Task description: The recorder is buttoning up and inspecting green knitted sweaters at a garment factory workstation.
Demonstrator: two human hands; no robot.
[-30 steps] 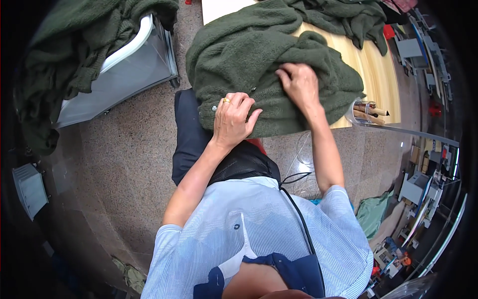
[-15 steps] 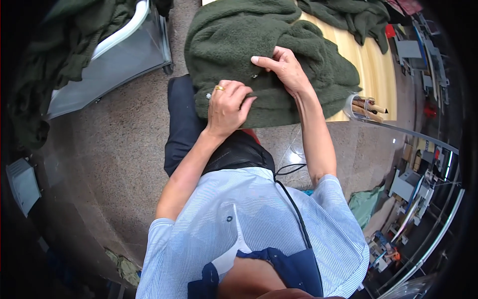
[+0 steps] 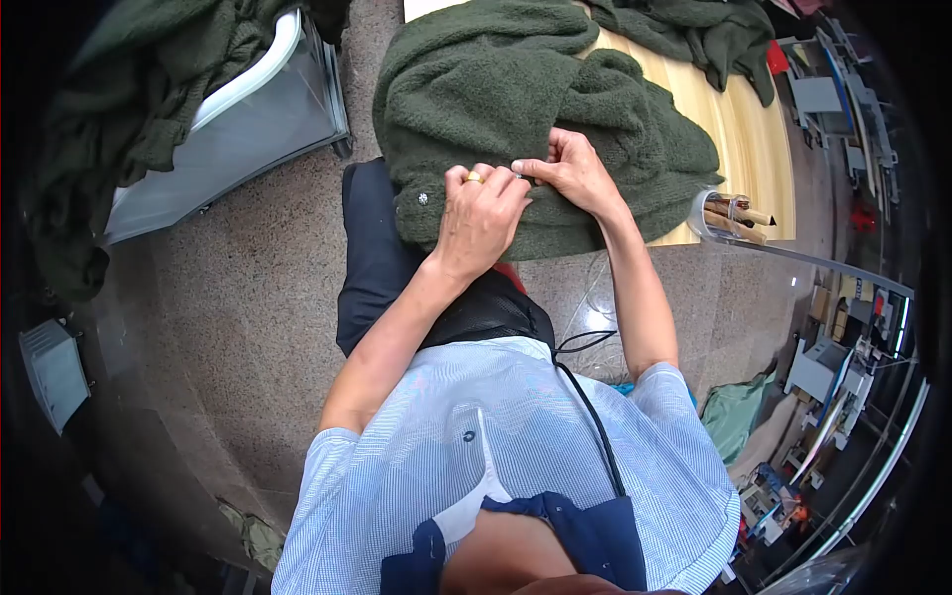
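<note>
A dark green fuzzy knit garment is bunched at the table edge and hangs over onto my lap. A small sparkly button shows on its left part. My left hand, with a gold ring, is closed, its fingertips pinching at a second shiny button that they mostly hide. From the right, my right hand grips the knit with curled fingers. Its thumb stretches left and meets the left fingertips at that button. Some of the right fingertips are hidden in the folds.
Under the garment is a light wood table. A clear cup with wooden-handled tools sits at its near right corner. More green knitwear lies at the back. On the left stands a pale bin draped with green knit.
My left hand has moved right and slightly up to meet the right hand. My right hand has come down a little, and the button between them is now mostly covered.
</note>
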